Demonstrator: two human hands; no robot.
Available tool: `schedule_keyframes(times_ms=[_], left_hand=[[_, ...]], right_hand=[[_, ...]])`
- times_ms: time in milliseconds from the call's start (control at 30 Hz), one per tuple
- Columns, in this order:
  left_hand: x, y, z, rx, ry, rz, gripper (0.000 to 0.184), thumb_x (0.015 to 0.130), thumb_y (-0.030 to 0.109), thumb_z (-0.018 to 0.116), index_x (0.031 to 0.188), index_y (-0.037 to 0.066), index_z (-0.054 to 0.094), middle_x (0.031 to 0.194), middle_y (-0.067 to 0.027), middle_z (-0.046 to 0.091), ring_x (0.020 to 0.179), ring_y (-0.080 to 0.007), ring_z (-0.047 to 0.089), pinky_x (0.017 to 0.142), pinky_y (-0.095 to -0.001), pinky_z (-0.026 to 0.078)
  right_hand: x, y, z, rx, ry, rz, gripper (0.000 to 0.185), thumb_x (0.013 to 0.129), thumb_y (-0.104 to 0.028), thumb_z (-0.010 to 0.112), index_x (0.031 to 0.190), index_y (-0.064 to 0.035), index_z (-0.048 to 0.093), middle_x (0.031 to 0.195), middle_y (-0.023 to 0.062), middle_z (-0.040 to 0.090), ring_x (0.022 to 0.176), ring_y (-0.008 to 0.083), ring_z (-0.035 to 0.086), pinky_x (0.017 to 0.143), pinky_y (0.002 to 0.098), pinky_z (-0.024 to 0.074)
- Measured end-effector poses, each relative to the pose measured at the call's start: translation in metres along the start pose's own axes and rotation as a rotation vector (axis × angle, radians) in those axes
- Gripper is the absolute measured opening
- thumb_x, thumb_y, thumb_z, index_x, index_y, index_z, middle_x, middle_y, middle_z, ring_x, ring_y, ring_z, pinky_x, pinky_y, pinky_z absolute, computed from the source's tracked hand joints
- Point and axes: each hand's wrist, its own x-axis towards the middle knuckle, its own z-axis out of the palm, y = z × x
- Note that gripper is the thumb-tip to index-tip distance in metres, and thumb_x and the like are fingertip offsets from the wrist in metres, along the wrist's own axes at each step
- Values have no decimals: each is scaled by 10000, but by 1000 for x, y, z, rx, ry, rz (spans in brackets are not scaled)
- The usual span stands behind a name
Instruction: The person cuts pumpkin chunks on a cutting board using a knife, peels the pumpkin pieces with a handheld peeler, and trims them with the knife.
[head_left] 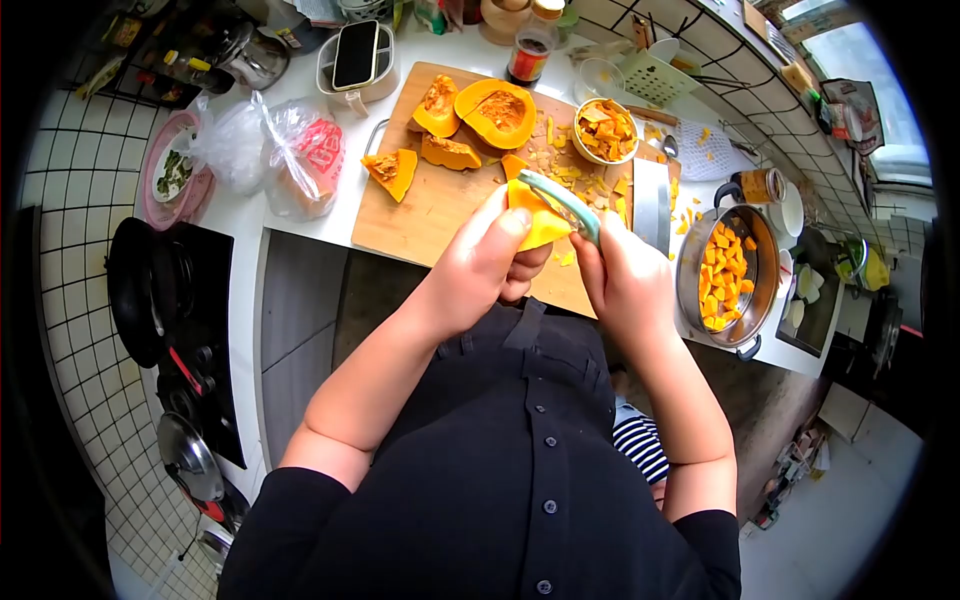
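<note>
My left hand grips a wedge of pumpkin above the front part of the wooden cutting board. A light green peeler lies against the wedge, its handle in the closed fingers of my right hand. Behind my hands on the board are a pumpkin half, several cut pumpkin pieces and scattered peelings. A bowl at the board's back right holds peelings. The broad blade of a knife lies to the right of my right hand.
A steel pot with pumpkin chunks stands at the right. Plastic bags and a container with a phone are on the left. Jars stand behind the board. Part of another person in striped clothing shows below the counter.
</note>
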Motion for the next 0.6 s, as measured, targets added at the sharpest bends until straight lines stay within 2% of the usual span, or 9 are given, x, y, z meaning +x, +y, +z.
schedule_keyframes(times_ms=[67,167,267,333,467,567,600], left_hand=[[1,-1,-4,-39,-14,4,259,972,330,384,1097,106,422,739,36,385,583,-38,288,496,-192,276],[-10,3,26,116,150,35,222,925,313,378,946,98,432,663,39,308,530,-39,243,448,-201,195],[-8,0,17,59,146,19,194,916,310,384,915,119,422,666,36,318,526,-42,251,448,-200,207],[-4,-3,1,6,154,-19,173,914,298,373,916,129,414,664,36,313,526,-43,250,447,-197,208],[1,-8,-10,-7,115,-27,176,917,290,346,946,130,414,681,34,322,537,-48,258,450,-195,212],[7,-14,-22,-94,108,-112,209,931,306,334,988,129,430,707,27,338,570,-52,283,472,-190,238],[8,-18,-28,-106,123,-128,208,939,305,342,1001,129,433,723,24,351,581,-54,293,481,-189,250]], right_hand=[[3,1,2,-25,4,3,213,888,-225,617,816,-63,499,582,116,525,537,302,571,479,376,448],[3,42,25,-214,-30,282,224,915,-268,581,844,-63,522,579,140,548,559,314,586,483,376,455],[-3,83,15,-2,-49,438,277,940,-294,542,899,-21,561,587,175,557,552,324,581,499,381,445],[-3,79,2,152,5,462,287,946,-267,536,899,13,579,567,176,524,485,296,518,493,371,406],[-13,66,4,280,-29,519,272,942,-251,549,879,12,569,555,161,487,463,275,442,475,365,359],[-25,70,22,392,17,514,260,954,-235,520,916,22,538,672,200,514,584,278,479,575,361,412],[-28,69,24,465,-49,674,238,956,-211,503,936,25,522,722,216,528,638,299,494,635,360,429]])
